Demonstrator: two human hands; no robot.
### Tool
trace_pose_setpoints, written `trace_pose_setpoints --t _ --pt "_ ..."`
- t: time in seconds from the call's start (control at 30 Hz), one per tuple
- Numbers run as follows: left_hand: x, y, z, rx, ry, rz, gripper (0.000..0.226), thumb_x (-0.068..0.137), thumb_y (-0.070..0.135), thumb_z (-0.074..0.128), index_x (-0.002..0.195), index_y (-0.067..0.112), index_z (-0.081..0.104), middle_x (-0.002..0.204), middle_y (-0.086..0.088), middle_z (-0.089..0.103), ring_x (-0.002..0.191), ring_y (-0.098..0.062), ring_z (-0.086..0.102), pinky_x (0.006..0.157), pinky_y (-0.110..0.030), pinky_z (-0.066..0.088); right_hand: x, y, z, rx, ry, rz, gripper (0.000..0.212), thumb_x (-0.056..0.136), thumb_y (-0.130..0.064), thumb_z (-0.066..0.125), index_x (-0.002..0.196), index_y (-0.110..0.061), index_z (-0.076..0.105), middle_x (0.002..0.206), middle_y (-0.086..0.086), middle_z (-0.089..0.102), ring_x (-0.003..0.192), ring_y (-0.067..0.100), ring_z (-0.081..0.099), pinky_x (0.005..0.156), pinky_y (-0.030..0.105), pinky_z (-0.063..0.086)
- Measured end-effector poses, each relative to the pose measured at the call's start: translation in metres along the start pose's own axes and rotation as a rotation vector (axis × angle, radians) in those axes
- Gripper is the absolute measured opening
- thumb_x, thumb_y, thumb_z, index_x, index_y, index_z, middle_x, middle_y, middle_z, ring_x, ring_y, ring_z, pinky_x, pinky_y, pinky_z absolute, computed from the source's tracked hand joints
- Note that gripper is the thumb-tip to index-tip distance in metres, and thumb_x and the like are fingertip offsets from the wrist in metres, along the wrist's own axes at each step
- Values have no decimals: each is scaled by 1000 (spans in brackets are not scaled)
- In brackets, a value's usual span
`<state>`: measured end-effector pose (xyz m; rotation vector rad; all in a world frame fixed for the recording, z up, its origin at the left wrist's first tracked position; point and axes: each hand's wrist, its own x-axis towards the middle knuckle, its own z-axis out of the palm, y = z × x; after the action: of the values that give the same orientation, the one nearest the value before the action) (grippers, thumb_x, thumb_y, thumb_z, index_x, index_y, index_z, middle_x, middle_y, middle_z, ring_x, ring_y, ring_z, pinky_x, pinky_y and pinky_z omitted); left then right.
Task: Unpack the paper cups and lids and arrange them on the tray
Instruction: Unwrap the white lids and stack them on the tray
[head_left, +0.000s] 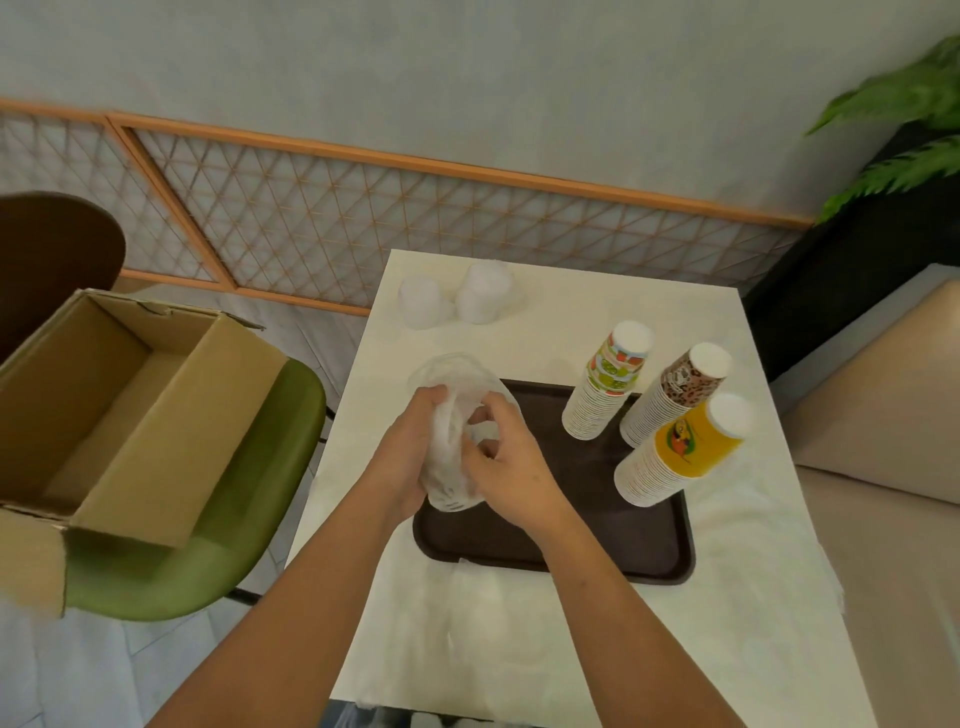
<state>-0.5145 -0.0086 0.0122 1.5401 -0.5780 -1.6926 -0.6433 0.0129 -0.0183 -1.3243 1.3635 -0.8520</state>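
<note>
Both our hands are on a thin plastic bag (448, 457) held up just above the left side of the brown tray (597, 551). Our left hand (408, 457) has its fingers curled round the side of the bag. Our right hand (511, 467) pinches the plastic, as if to pull it open. We think there are lids inside, but the bag is blurry and we cannot be sure. Three tall piles of paper cups stand upside down on the right side of the tray: the fruit pile (605, 384), the spotty brown pile (675, 397) and the yellow pile (685, 452). So the cups look done. The left lid pile (423, 301) and the right lid pile (484, 293) stand at the far end of the table (727, 571), off the tray, so they need to go onto it. The cardboard box (104, 415) on the green chair (234, 519) is open, and we see nothing in the part that shows. What is left, we think, is to take this bag off and put all the lids on the tray.
</note>
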Motion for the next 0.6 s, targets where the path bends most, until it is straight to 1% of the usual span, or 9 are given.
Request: trace_pose_setpoints --t 0.07,0.1,0.17,0.23,0.33,0.4,0.5,0.53,0.6 --pt "-8 0 4 59 -41 12 36 105 51 50 118 25 71 122 -7 74 118 -29 67 109 -50 50 -6 -1 -11 42 -39 5 39 100 -31 63 136 -31 48 129 -2 54 85 22 68 69 31 62" --pt "-10 0 5 71 -49 29 38 104 50 52 121 22 70 122 -7 74 114 -27 69 109 -49 51 -8 -2 -15 43 -55 8 42 100 -32 64 137 -31 46 131 -4 54 90 25 70 73 34 64" --pt "-17 -1 9 128 -67 74 39 104 50 51 123 22 71 115 -5 78 110 -25 73 106 -46 54 -12 -3 -19 22 -62 11 51 96 -29 68 138 -31 41 133 -5 53 88 25 69 69 30 61" --pt "-22 -3 13 169 -47 116 40 106 51 49 122 23 73 110 -4 80 106 -24 74 103 -44 56 -14 -4 -20 2 -40 2 63 90 -29 74 140 -35 35 131 -5 53 87 18 69 66 27 59" --pt "-27 -7 19 196 -21 138 44 108 51 43 121 23 74 109 -4 80 106 -25 75 101 -43 57 -17 -9 -26 -41 -18 -14 77 87 -32 78 147 -40 31 124 -11 56 103 9 66 80 22 57" --pt "-27 -10 23 217 -6 134 46 109 51 40 127 22 71 120 -9 76 113 -28 71 106 -47 53 -17 -12 -31 -99 -50 1 74 84 -37 79 144 -33 37 120 -13 57 107 9 63 83 19 53" --pt "-28 -14 25 201 8 144 38 109 49 42 124 26 68 122 -8 73 114 -26 69 111 -47 49 -19 -12 -34 -260 -109 -48 75 75 -49 75 141 -28 46 127 -9 57 118 10 57 96 28 53" --pt "-29 -15 25 192 9 142 39 109 49 42 127 25 67 121 -7 74 114 -26 69 112 -48 49 -19 -11 -35 -294 -112 -67 74 77 -47 75 143 -28 47 130 -9 55 120 9 55 99 29 51" --pt "-30 -16 24 196 13 136 45 109 52 41 131 24 67 121 -6 75 113 -26 70 112 -49 49 -20 -11 -39 -310 -113 -98 63 85 -39 74 142 -26 51 133 -8 54 120 10 54 100 29 49"
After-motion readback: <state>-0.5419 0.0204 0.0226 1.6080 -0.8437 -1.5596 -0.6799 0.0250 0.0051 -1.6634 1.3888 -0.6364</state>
